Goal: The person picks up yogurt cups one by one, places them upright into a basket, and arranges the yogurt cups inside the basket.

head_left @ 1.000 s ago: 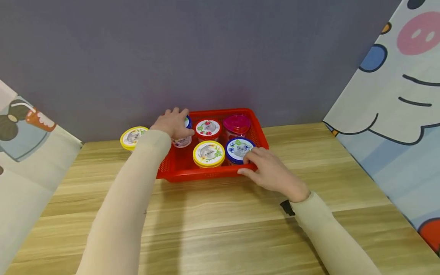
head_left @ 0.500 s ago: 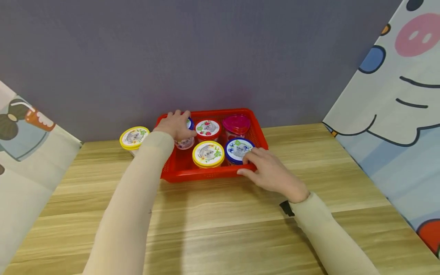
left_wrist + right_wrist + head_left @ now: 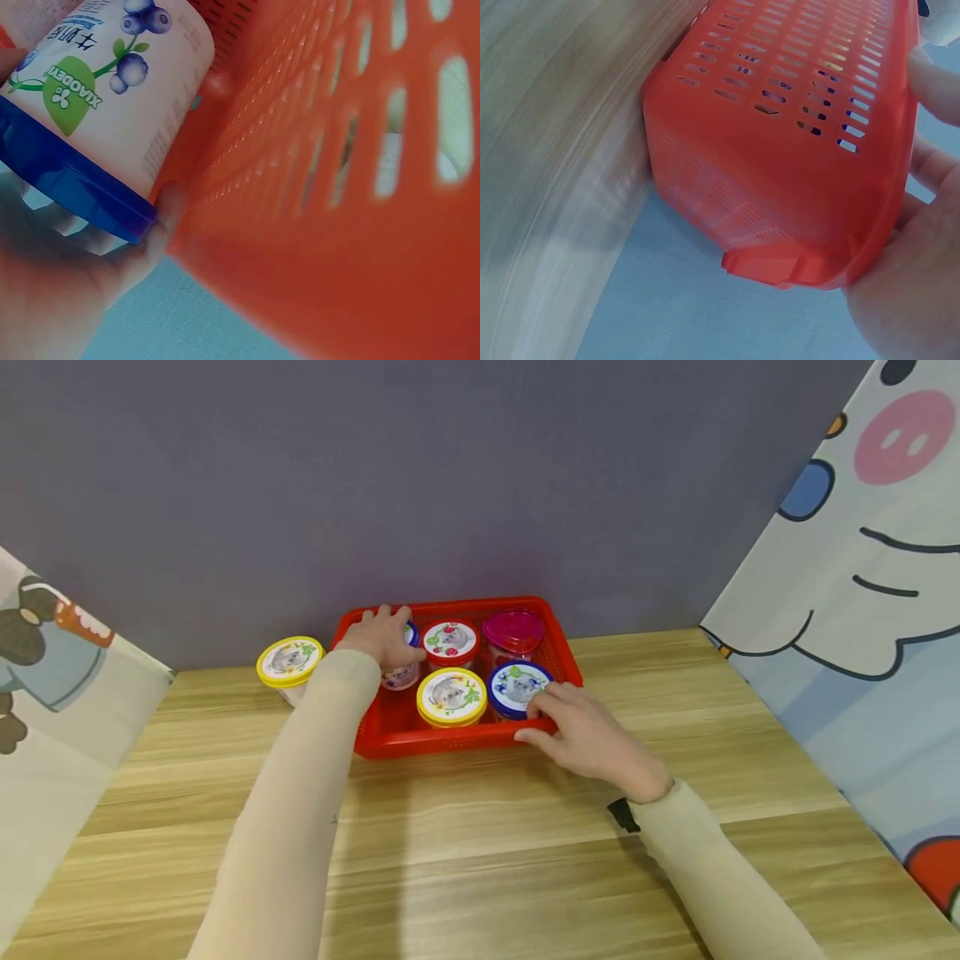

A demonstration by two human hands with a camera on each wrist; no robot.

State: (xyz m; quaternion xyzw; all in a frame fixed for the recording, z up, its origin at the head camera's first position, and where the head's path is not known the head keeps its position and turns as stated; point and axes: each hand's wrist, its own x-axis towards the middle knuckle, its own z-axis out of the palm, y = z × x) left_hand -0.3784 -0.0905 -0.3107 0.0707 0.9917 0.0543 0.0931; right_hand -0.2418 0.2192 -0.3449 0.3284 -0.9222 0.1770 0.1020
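Observation:
My left hand (image 3: 378,639) is at the back left of the red plastic basket (image 3: 435,745). It grips a blueberry yogurt tub (image 3: 120,97) around its blue lid, beside the slotted basket wall. In the head view the hand covers much of this tub. My right hand (image 3: 588,731) holds the front right of the basket rim, thumb outside and fingers over the edge. Just behind those fingers stands another blue-lidded tub (image 3: 517,687). A yellow-lidded tub (image 3: 452,695), a red-lidded tub (image 3: 450,642) and a pink-lidded container (image 3: 513,632) stand in the basket too.
Outside the basket, a yellow-lidded tub (image 3: 289,662) stands on the wooden table (image 3: 465,860) to the left, partly behind my left sleeve. A grey wall (image 3: 480,485) rises close behind the basket. Cartoon-printed panels (image 3: 847,585) flank the table.
My left hand and its blueberry tub have shifted slightly right within the basket, closer to the red-lidded tub. The right hand keeps its hold on the rim.

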